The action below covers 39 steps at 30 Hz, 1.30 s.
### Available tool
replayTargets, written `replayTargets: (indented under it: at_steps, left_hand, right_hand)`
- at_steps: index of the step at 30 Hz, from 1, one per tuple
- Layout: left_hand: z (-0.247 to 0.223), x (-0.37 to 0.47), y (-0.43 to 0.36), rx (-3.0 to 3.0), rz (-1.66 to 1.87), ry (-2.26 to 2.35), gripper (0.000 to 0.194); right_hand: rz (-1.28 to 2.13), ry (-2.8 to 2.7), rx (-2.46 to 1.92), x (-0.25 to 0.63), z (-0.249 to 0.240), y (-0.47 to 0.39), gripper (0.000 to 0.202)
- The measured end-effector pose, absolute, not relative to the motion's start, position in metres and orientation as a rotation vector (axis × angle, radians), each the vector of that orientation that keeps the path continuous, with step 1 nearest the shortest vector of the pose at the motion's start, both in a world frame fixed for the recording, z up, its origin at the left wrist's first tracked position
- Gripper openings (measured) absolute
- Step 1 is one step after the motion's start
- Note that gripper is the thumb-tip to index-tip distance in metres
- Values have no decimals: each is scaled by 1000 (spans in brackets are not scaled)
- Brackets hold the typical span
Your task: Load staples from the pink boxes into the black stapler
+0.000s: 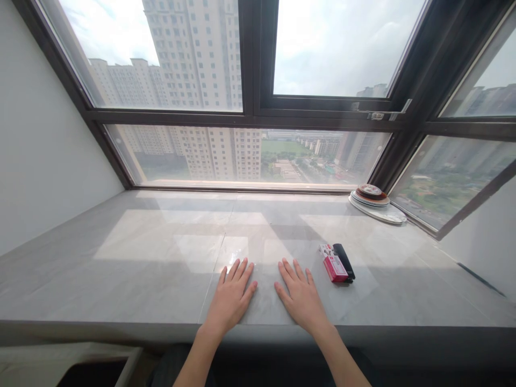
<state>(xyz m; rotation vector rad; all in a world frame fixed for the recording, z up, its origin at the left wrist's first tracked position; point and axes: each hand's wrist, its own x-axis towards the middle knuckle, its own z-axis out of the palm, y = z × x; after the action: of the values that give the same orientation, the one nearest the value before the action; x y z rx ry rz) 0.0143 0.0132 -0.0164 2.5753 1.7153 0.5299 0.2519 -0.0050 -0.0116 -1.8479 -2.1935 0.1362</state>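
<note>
My left hand (233, 296) lies flat, palm down, on the pale marbled windowsill (133, 285), fingers stretched out and holding nothing. To its right, my right hand (301, 294) rests the same way, fingers spread, with a gap of bare stone between the two thumbs. Just beyond the right hand, on its right side, lies a small red and white box (335, 266). A black stapler (344, 263) lies against the box's right side. Neither hand touches these two things.
A stack of round plates or discs (371, 198) stands in the far right corner by the glass. Dark window frames (242, 119) rise along the back and right. A thin dark strip (481, 279) lies along the right wall. The sill's front edge (403, 325) runs beneath my wrists.
</note>
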Motion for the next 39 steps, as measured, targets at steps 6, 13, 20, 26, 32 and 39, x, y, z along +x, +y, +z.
replayTargets:
  at_steps: [6,13,20,26,32,39]
  left_hand:
    - [-16,14,13,2563,526,1707,54]
    - [-15,14,12,2532,568,1696,53]
    - [-15,16,13,2521,569,1696,53]
    - [-15,15,14,2517,548,1691,53]
    - [-14,14,14,2503,547,1690,53]
    - [-15,14,14,2489,568,1690,52]
  right_hand:
    - [123,-2191,-1846,252,-12,-5,60]
    - [145,-2183,-1842,251,-9,-6,60]
    - [210,-2162,-1840,251,-6,-5,59]
    - [481,-1996,-1505,267,11,-13,53]
    - [259,-1318,-1660,381,33,5,60]
    - [840,-1312,-1770,454,22,39,61]
